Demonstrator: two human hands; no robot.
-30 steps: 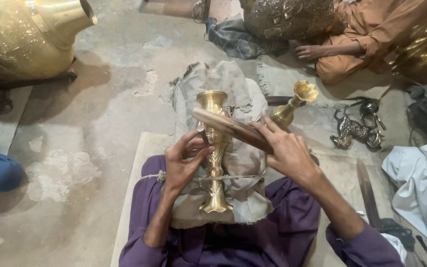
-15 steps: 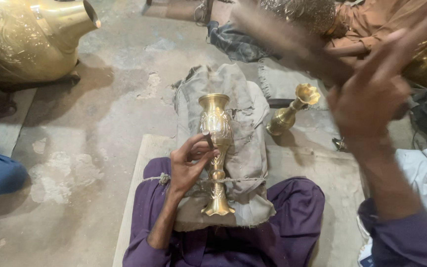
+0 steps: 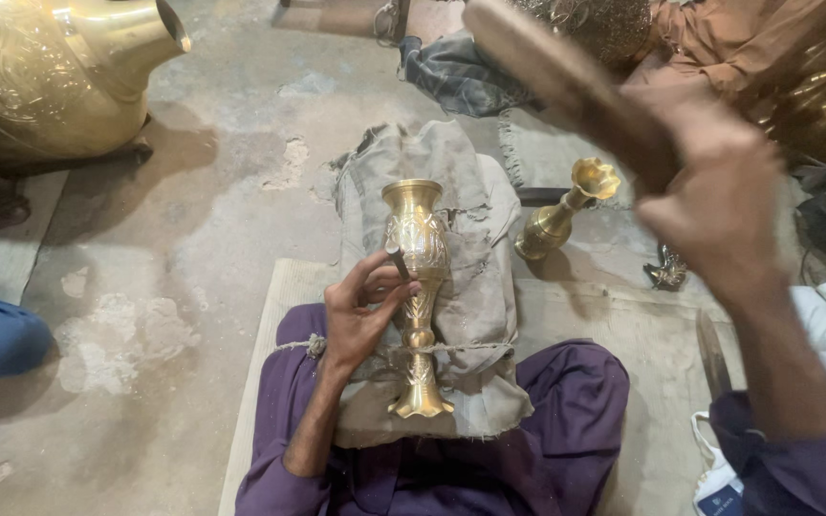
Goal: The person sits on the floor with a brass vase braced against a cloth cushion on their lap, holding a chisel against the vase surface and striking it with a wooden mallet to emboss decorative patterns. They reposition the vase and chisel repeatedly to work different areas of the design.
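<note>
On grey padded cloth (image 3: 475,287), engraved golden brass vase (image 3: 416,277); left hand (image 3: 360,311) pinches small chisel (image 3: 397,263) against it, right hand (image 3: 719,201) grips raised wooden mallet (image 3: 556,81).

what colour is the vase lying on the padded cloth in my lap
Golden brass, with engraved leaf-like patterning on the vase; the head view shows it clearly, with the left hand beside it.

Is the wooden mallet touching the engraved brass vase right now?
No, the right hand holds the brown wooden mallet raised high, well apart from the engraved brass vase lying on the grey cloth pad.
</note>
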